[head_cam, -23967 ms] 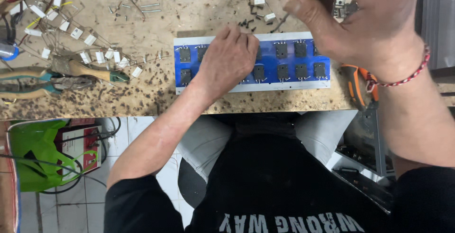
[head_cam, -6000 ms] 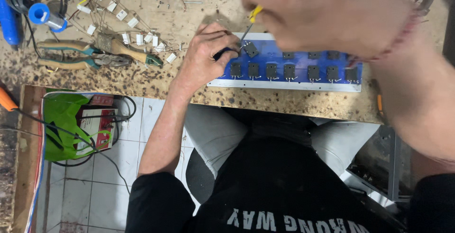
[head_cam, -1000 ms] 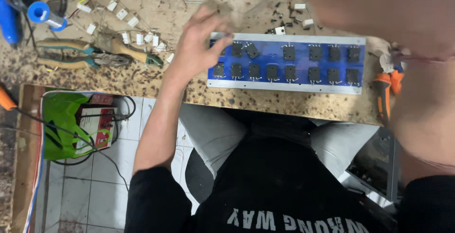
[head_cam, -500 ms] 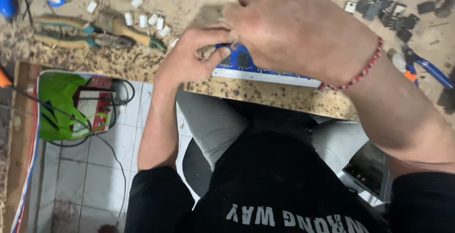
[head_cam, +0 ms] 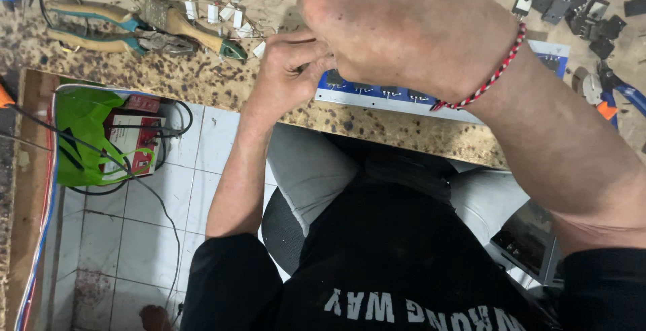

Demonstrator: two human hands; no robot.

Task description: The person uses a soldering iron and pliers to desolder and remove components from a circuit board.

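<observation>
My left hand and my right hand meet over the left end of a blue board that lies near the bench's front edge. The left fingers are curled and touch the right hand's fingertips. My right hand, with a red cord bracelet on the wrist, is close to the camera and covers most of the board. Whatever sits between the fingers is hidden. A row of small black parts shows along the board's near edge.
Teal-handled pliers and a wooden-handled tool lie at the left among small white parts. Loose black components and blue-handled cutters lie at the right. A green bag with a red device sits on the tiled floor.
My right hand has come down from the upper right to join my left hand at the board's left end. The two hands now stay pressed together there.
</observation>
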